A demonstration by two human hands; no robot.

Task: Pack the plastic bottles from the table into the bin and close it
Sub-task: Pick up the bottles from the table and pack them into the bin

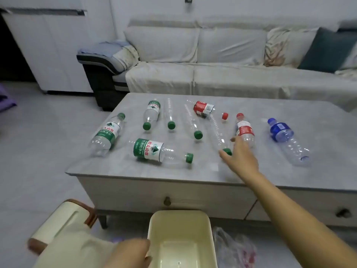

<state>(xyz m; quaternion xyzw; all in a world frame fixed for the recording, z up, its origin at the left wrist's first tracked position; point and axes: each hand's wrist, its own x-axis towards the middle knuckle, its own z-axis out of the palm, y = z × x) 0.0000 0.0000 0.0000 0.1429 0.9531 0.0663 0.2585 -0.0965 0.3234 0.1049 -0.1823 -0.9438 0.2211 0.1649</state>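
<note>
Several empty plastic bottles lie on their sides on the grey table (pixel 318 176). Green-labelled ones (pixel 148 150) (pixel 107 133) (pixel 151 111) are at the left. Label-less clear ones with green caps (pixel 170 115) (pixel 192 122) are in the middle, red-labelled ones (pixel 243 128) (pixel 203 108) behind, and a blue one (pixel 284 135) at the right. My right hand (pixel 240 157) reaches over the table, fingers spread at the green cap of a clear bottle (pixel 217 132), not closed on it. The cream bin (pixel 178 214) stands open and empty on the floor below. My left hand (pixel 130 253) grips its left rim.
A cream panel with brown trim (pixel 58 219), seemingly the bin's lid, lies to the left of the bin. A crumpled plastic bag (pixel 235 248) is on the floor to its right. A loose red cap (pixel 225 116) sits on the table. A covered sofa (pixel 222 74) stands behind.
</note>
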